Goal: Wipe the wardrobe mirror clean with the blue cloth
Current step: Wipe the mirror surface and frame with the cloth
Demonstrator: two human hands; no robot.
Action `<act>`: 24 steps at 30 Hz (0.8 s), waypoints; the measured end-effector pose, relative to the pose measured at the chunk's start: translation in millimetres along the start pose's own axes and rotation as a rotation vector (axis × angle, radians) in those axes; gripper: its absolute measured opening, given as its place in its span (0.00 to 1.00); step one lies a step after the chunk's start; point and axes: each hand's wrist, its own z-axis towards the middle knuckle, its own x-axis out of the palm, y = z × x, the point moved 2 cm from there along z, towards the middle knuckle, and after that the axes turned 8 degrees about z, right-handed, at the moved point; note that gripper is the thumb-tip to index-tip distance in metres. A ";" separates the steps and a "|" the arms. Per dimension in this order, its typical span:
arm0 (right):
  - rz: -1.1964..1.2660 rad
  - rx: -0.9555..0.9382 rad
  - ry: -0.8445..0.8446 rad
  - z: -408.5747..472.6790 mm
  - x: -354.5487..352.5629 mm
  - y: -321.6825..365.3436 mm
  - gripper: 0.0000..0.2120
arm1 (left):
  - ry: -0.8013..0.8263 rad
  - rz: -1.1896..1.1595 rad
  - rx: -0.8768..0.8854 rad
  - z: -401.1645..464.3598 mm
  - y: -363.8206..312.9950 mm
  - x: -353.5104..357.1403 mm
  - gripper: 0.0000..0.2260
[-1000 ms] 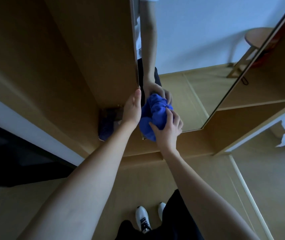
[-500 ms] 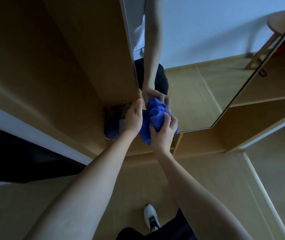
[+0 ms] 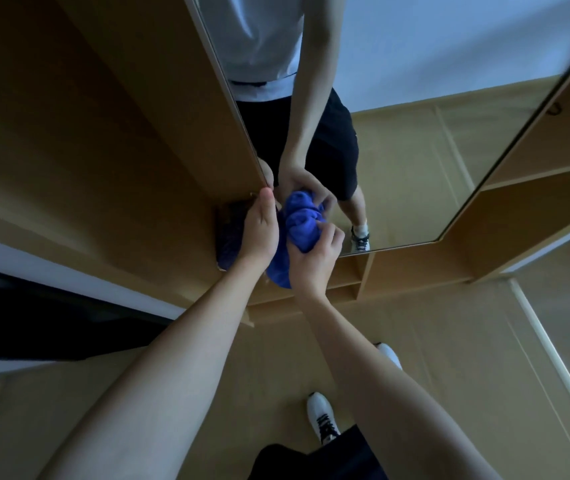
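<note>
Both hands sit low at the mirror: my right hand grips the bunched blue cloth against the glass's bottom-left corner, my left hand flat on the door edge beside it

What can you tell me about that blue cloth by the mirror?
The blue cloth is a deep blue, soft, fleecy-looking fabric, bunched into a crumpled wad rather than spread flat. It sits against the lower left corner of the mirror, where its reflection shows. The right hand grips it from below, and the left hand rests beside it, touching its left side.
</note>
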 end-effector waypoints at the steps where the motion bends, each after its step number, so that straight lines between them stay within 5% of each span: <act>1: -0.012 0.037 0.000 1.5 1.8 -8.8 0.19 | 0.000 0.001 0.000 1.9 0.0 -0.3 0.25; 6: -0.111 0.219 0.002 4.2 -0.6 -45.4 0.17 | -0.004 -0.014 0.019 4.4 1.5 -0.1 0.23; 11: -0.053 0.020 0.002 -7.0 5.9 -19.3 0.21 | -0.008 -0.003 0.027 3.2 3.7 1.9 0.22; 14: 0.063 0.150 -0.034 -2.3 9.6 -20.0 0.19 | -0.001 -0.030 0.019 0.7 4.0 1.9 0.23; 19: -0.091 0.360 0.017 5.7 4.3 -58.4 0.18 | -0.011 -0.083 0.001 0.8 4.8 2.8 0.23; 24: -0.078 0.187 0.072 -3.2 3.6 -42.9 0.20 | -0.020 -0.034 0.021 -2.2 1.8 4.5 0.22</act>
